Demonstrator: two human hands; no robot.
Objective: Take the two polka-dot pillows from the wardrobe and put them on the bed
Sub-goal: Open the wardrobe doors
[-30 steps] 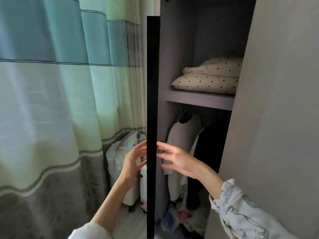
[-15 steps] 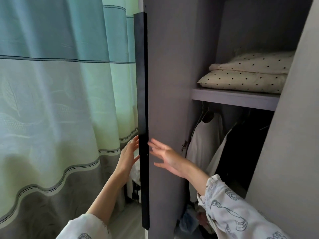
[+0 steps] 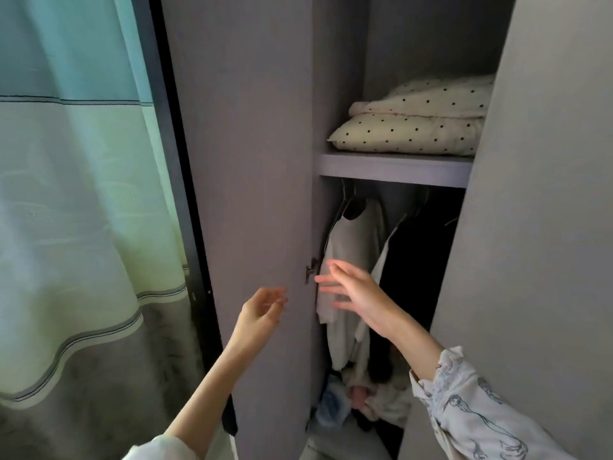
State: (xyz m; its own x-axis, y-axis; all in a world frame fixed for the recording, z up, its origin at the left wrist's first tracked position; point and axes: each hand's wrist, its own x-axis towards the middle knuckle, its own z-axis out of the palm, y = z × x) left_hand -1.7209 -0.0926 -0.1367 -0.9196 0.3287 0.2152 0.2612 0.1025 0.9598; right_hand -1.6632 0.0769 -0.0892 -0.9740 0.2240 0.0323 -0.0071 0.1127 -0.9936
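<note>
Two cream pillows with black dots lie stacked on the wardrobe shelf [image 3: 394, 168]: the lower pillow [image 3: 408, 134] and the upper pillow [image 3: 438, 99], both partly hidden by the right door. My left hand [image 3: 262, 310] hovers empty in front of the open left door [image 3: 248, 194], fingers loosely curled and apart. My right hand [image 3: 351, 293] is held open inside the wardrobe opening, well below the shelf, in front of hanging clothes. Neither hand touches a pillow.
A white garment [image 3: 348, 260] and dark clothes [image 3: 418, 260] hang under the shelf, with a heap of clothes [image 3: 361, 403] at the bottom. The grey right door [image 3: 530, 260] covers the right side. A striped curtain [image 3: 73, 210] hangs at the left.
The left door has swung wide open to the left. My left hand has let go of its edge and come round to its inner face. My right hand has moved right, into the opening.
</note>
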